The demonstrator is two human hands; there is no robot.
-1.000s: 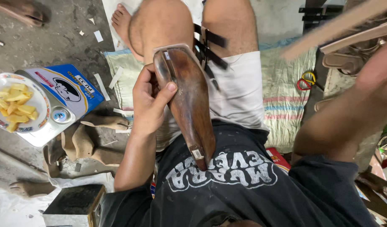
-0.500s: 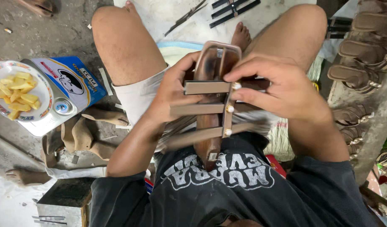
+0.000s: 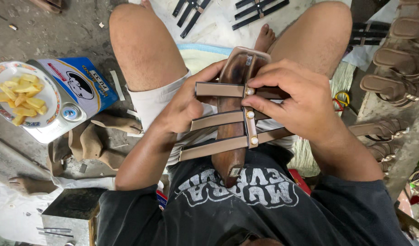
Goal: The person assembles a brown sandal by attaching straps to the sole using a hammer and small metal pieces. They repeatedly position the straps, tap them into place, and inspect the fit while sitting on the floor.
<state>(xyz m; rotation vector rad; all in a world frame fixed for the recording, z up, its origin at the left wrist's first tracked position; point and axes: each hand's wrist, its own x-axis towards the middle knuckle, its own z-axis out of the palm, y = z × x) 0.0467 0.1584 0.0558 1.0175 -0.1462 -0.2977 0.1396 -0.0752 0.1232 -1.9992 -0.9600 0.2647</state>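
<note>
head view: strap piece [image 3: 227,118] between both hands' grip

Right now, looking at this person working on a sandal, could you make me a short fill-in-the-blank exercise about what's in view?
1. The strap piece laid over the brown wooden shoe form has ____ beige cross straps.
2. The plate of yellow food rests on top of a blue ____.
3. Both hands, left and right, press the straps against the form, which lies on the person's ____.

Missing words: three; tin; lap

Two hands [image 3: 186,107] — one strap piece [image 3: 227,119]
</note>
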